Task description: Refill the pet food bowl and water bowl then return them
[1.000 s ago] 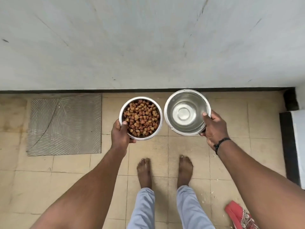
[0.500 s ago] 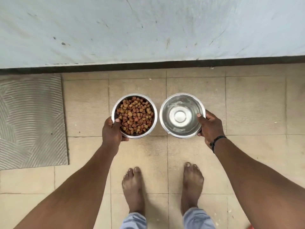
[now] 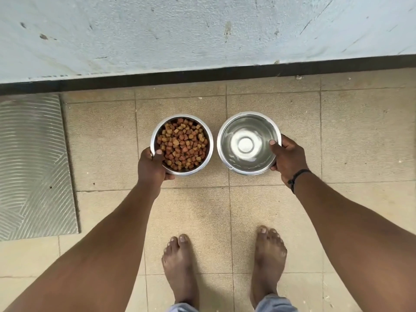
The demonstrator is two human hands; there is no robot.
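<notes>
Two steel bowls are side by side low over the beige floor tiles, a short way in front of the wall. The food bowl (image 3: 182,145), on the left, is full of brown kibble. My left hand (image 3: 152,166) grips its near-left rim, thumb inside. The water bowl (image 3: 247,143), on the right, holds clear water. My right hand (image 3: 287,158) grips its right rim, thumb over the edge. I cannot tell whether the bowls touch the floor.
A pale wall (image 3: 202,30) with a dark skirting strip (image 3: 202,74) runs across the top. A grey ribbed mat (image 3: 33,165) lies on the floor at the left. My bare feet (image 3: 180,266) stand on the tiles just behind the bowls.
Both bowls have come down toward the floor and drawn slightly apart. The view has tipped down and closer, so the wall base and tiles look larger.
</notes>
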